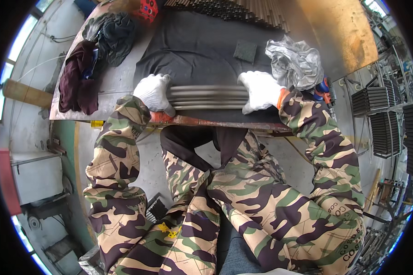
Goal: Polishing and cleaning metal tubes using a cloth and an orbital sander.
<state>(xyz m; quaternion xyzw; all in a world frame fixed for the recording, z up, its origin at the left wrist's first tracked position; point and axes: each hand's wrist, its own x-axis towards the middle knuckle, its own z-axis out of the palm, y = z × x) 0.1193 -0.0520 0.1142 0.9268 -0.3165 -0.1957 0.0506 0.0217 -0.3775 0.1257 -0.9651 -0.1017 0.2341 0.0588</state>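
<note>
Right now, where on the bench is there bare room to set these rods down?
The dark mat is bare between the held rods and the rod pile, left of the small green pad. The bench's rusty far-right corner is free. The crumpled grey cloth and dark clothes crowd the sides.

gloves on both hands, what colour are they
White, with an orange cuff showing on the right hand; the left hand is plain white. Head view shows it.
</note>
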